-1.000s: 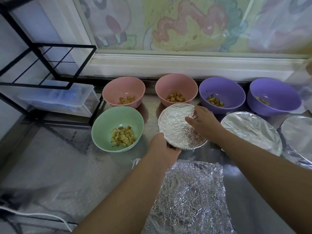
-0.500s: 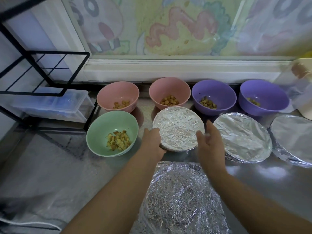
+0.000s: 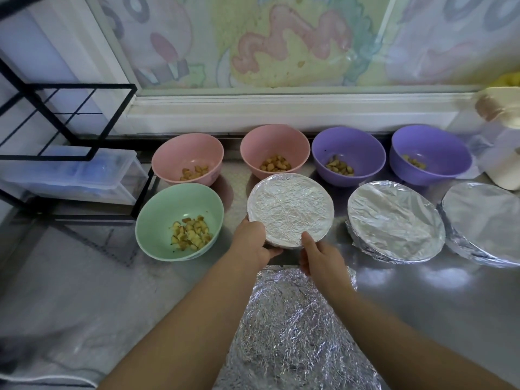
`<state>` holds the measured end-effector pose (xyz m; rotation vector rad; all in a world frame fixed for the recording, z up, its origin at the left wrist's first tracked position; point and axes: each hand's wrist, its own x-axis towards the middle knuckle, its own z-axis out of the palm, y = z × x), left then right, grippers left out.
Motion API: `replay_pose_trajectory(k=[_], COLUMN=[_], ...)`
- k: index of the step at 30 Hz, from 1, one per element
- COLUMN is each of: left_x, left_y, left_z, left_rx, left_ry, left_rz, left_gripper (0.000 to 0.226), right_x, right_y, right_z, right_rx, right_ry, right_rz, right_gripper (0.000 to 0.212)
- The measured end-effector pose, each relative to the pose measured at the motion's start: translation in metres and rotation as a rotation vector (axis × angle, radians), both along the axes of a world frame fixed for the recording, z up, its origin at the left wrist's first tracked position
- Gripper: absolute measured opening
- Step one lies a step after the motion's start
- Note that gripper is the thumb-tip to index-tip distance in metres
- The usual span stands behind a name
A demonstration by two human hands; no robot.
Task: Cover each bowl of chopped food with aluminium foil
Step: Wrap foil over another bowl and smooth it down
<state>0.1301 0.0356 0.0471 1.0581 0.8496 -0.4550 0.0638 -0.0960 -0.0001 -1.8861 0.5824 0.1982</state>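
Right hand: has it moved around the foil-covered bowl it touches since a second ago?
Yes. The right hand slid from the top of the round foil-covered bowl, round its right side, to the near rim by the crumpled foil sheet.

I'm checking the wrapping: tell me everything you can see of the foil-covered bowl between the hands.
The foil-covered bowl is round, its top sealed by crinkled silvery foil folded down over the rim; its own colour is hidden. It lies about level, top up, right of the open green bowl. The left hand grips its near-left edge; the right hand touches its near rim.
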Motion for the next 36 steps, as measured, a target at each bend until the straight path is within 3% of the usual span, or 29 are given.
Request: replay_pose_trajectory(k=[12,16,23,36], left_x=[0.002,0.002,0.003,0.002], left_y=[0.001,0.001,0.001,0.001], left_z=[-0.003,-0.002,-0.003,-0.003], left_rx=[-0.059,-0.049,-0.013,-0.033], left_ry=[0.004,0.011,0.030,0.026], left_rz=[0.031,0.039,0.026,0.044], left_gripper=[0.039,0.041,0.041,0.043], right_x=[0.002,0.001,0.021,0.022], right_y=[0.008,-0.011,-0.035,-0.032], right_z=[0.006,0.012,0.008,0.006], right_rx=[0.296,0.169,-0.125,0.016], right_ry=[0.038,0.040,0.022,0.012], right_rz=[-0.118,-0.023,0.036,-0.014], right_gripper=[0.051,0.063,0.062,0.054])
